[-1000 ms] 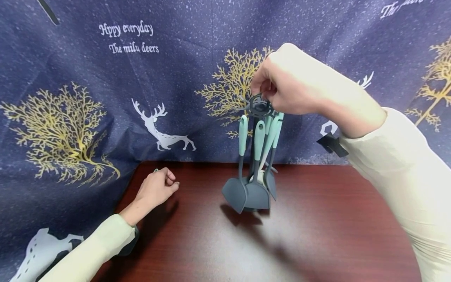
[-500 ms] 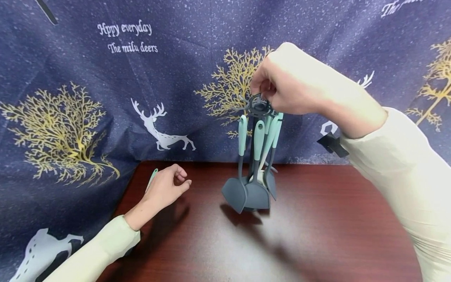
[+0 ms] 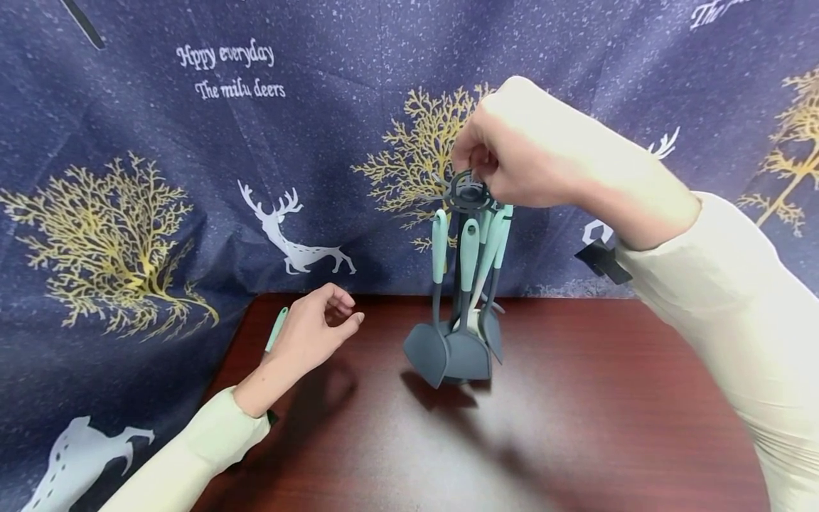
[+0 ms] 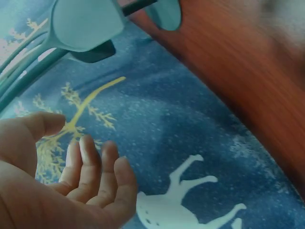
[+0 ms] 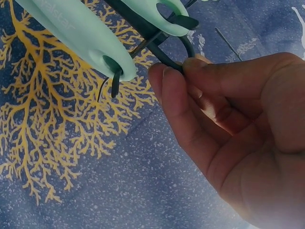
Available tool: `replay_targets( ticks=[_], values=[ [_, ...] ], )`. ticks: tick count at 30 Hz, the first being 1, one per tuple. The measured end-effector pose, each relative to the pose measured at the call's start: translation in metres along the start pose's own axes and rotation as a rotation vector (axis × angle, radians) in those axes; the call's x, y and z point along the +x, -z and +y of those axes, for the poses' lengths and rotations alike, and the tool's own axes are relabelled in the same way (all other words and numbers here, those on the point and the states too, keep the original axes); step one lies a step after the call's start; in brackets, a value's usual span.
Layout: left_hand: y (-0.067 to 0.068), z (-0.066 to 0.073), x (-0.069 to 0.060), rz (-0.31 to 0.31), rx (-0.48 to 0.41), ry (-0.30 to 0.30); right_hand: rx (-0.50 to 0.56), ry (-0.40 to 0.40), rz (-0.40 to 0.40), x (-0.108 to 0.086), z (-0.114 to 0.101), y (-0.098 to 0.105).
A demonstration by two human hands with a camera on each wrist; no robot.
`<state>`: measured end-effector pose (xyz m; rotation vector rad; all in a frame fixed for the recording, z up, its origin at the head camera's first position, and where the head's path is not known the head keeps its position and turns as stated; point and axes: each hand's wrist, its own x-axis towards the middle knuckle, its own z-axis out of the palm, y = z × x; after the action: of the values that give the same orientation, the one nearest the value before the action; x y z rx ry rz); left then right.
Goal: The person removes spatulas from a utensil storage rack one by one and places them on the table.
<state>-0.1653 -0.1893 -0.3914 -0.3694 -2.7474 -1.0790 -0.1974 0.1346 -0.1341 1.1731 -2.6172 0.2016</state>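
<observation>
My right hand pinches the ring at the top of a dark rotating utensil rack. In the right wrist view, thumb and fingertips meet on the rack's dark loop, beside mint handles hung on hooks. Several kitchen utensils hang round the rack, among them a dark spatula and a second broad-headed one to its left. Left of the rack, my left hand hovers over the table, fingers loosely bent and holding nothing. In the left wrist view, utensil heads show beyond that hand.
A mint-handled utensil lies behind my left wrist, its lower part hidden. The glossy reddish-brown table runs back to a blue deer-and-tree cloth, which also hangs down past the left edge.
My left hand has moved right, toward the rack, and its fingers have spread a little. More of the mint handle behind it shows. The right hand keeps its grip almost unmoved.
</observation>
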Motion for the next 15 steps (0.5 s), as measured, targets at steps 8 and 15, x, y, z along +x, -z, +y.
replay_targets(
  ticks=[8,15],
  values=[
    [-0.001,0.018,0.002,0.031,-0.093,-0.048,-0.006,-0.007,-0.006,0.001,-0.001,0.0],
    [-0.006,0.027,0.007,0.092,-0.157,-0.138,-0.019,0.017,0.014,0.001,-0.001,0.0]
  ],
)
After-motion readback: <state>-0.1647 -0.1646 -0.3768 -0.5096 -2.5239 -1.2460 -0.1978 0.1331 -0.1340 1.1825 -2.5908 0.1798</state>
